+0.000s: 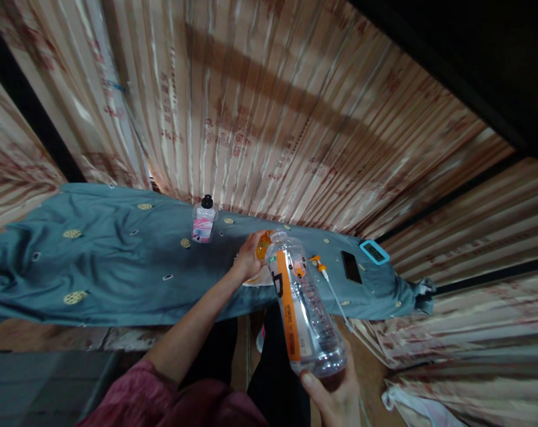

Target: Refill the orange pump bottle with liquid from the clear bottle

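Clear plastic bottle with the orange label (302, 302) tilts neck-first toward eleven o'clock, its base cupped in the right hand (335, 397) at five, while the left hand (247, 256), nearer the mouth, closes around its orange cap (264, 244).

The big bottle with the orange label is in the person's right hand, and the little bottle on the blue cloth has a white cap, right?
Not quite. In the head view the small bottle on the blue cloth has a black cap. The right hand does hold the big bottle with the orange label.
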A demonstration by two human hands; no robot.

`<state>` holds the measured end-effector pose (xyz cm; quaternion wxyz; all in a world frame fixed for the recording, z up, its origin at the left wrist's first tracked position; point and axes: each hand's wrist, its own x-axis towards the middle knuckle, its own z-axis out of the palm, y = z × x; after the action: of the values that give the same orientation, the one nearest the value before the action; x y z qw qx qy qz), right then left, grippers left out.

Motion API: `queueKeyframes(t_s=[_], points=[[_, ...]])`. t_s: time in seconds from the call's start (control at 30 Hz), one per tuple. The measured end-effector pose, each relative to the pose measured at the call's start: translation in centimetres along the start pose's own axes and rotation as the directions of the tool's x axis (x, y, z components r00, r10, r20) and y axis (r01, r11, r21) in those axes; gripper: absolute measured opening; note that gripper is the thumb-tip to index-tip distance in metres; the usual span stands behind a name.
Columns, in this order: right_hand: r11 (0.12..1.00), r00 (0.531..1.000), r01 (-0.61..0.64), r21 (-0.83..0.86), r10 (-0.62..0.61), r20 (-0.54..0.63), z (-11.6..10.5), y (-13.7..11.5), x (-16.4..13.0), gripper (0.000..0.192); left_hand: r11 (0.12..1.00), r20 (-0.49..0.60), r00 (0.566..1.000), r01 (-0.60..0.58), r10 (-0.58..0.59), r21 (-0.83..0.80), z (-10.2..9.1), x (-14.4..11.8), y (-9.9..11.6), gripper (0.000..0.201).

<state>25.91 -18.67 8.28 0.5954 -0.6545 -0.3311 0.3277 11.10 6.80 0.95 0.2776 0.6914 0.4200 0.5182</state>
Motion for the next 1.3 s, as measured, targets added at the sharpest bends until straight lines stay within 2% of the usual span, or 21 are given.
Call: queueKeyframes(t_s=[0.3,0.63,0.87,1.3], points=[[0.999,1.000,0.031,-0.038,-0.031,0.003,-0.17,0.06,0.09,0.082,1.000,-0.014,1.000,-0.016,0.016,0.009,0.03,0.02,-0.03,0.063],[1.000,1.000,0.018,-0.004,-0.018,-0.010,0.27,-0.63,-0.14,0.079,1.000,-0.012,1.000,-0.017,0.017,0.013,0.07,-0.04,-0.09,0.060],[0.999,0.999,0.041,-0.030,-0.040,0.027,-0.12,0.08,-0.03,0.082,1.000,-0.016,1.000,-0.004,0.004,0.017,0.12,-0.06,-0.20,0.061],[0.999,1.000,0.025,-0.024,-0.025,0.000,-0.13,-0.10,0.01,0.080,1.000,-0.020,1.000,-0.018,0.018,0.006,0.15,-0.07,-0.33,0.067]])
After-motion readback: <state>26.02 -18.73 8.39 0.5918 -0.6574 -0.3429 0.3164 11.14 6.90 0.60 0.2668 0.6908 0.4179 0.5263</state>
